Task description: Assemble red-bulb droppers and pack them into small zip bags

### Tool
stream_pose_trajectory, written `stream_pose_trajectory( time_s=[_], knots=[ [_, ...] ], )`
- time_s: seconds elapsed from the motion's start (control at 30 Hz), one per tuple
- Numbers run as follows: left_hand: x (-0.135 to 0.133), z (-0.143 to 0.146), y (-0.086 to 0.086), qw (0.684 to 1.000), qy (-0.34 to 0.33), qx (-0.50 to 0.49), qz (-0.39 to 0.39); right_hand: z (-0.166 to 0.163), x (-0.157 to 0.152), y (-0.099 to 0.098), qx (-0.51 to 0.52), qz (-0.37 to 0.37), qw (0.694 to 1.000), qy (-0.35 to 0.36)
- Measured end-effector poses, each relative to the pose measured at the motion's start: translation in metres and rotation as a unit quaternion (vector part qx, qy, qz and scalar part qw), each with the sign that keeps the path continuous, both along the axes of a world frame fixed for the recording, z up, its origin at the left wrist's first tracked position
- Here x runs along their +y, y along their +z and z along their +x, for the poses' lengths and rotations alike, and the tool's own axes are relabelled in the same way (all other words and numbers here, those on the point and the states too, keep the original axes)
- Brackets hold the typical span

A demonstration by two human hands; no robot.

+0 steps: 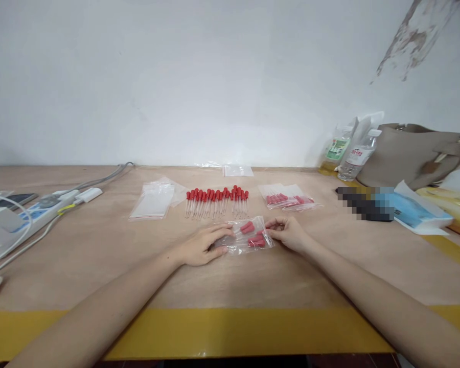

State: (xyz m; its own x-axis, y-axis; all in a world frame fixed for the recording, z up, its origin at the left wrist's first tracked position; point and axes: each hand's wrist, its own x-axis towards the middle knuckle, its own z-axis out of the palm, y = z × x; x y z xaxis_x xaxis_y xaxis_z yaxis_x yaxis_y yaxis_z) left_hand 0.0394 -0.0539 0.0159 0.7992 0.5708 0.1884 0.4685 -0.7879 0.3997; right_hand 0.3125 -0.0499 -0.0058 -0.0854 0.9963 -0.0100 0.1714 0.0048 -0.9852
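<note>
A small clear plastic bag [249, 236] holding several red-capped droppers lies flat on the wooden table [99, 255]. My left hand [203, 245] rests on the bag's left end, fingers pressing it down. My right hand [287, 232] pinches the bag's right edge. Just beyond the bag, a row of several loose red-capped droppers [216, 202] lies on the table. To the right of the row sit filled bags of droppers [289, 200]. A stack of empty clear bags [153, 201] lies to the left.
A power strip with cables [42, 209] lies at the left. Two bottles [348, 153], a grey bag [410, 153] and a blue-and-white packet [417, 212] stand at the right. More clear bags [235, 170] lie by the wall. Yellow tape [230, 332] edges the table front.
</note>
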Motion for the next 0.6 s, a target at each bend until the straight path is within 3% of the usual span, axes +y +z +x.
stream_pose_trajectory(
  time_s=[0.17, 0.3, 0.4, 0.5, 0.6],
  knots=[
    [0.0, 0.0, 0.0, 1.0, -0.001, 0.001, 0.008, -0.01, -0.006, 0.005, 0.012, -0.025, 1.0, 0.006],
    [0.0, 0.0, 0.0, 1.0, -0.003, -0.001, 0.01, -0.008, -0.01, 0.011, 0.01, -0.073, 0.996, 0.055],
    [0.0, 0.001, 0.001, 1.0, -0.004, -0.002, 0.01, -0.005, -0.007, 0.015, 0.022, -0.072, 0.997, 0.011],
    [-0.001, 0.001, 0.002, 1.0, -0.001, -0.01, 0.007, -0.006, -0.001, 0.018, -0.038, -0.067, 0.995, -0.056],
    [-0.001, 0.001, 0.002, 1.0, 0.001, -0.014, -0.003, -0.01, 0.003, 0.018, -0.105, -0.086, 0.991, -0.005]
  ],
)
